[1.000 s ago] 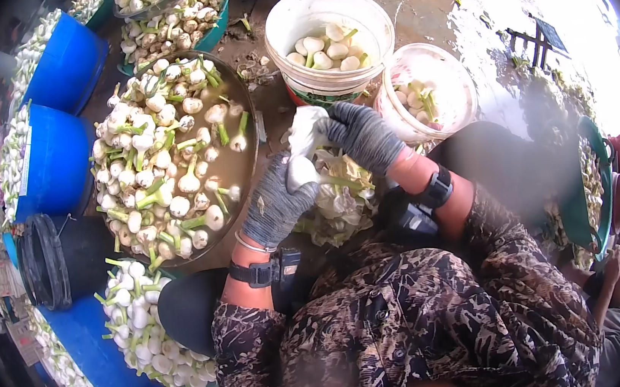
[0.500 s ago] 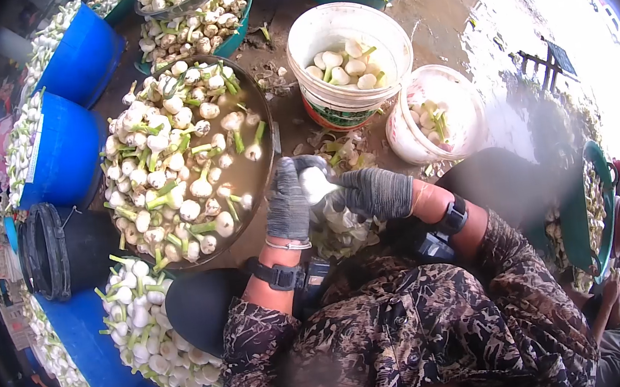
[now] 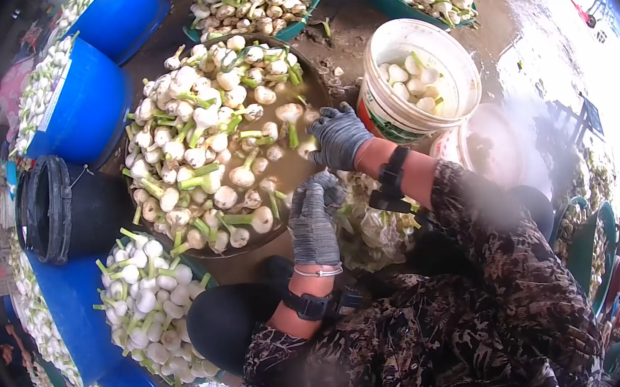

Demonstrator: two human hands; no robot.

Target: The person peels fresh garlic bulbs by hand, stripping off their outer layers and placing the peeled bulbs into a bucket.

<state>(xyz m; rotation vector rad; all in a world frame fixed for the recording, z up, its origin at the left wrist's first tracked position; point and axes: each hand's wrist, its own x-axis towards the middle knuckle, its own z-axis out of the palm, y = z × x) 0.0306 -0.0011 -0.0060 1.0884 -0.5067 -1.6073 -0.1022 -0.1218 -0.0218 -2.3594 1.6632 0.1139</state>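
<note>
Gray-gloved right hand [image 3: 343, 138], head view: fingers part-bent at the near side of a round pan [image 3: 320, 78], tips beside a pale garlic bulb [image 3: 306, 149]; can't tell if gripped. Left hand [image 3: 313, 220] sits lower, fingers curled in, contents hidden, can't tell. Dirty garlic bulbs [image 3: 241, 175] lie in the pan's murky water, probably to loosen soil. White bucket [image 3: 390, 109] with cleaner bulbs stands near right hand, likely for easy reach. Papery skins [image 3: 375, 226] heap below, presumably where peelings drop.

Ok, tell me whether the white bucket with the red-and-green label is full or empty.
Neither: partly filled. Pale bulbs lie inside the white bucket, and bare inner wall shows above them up to the rim.
</note>
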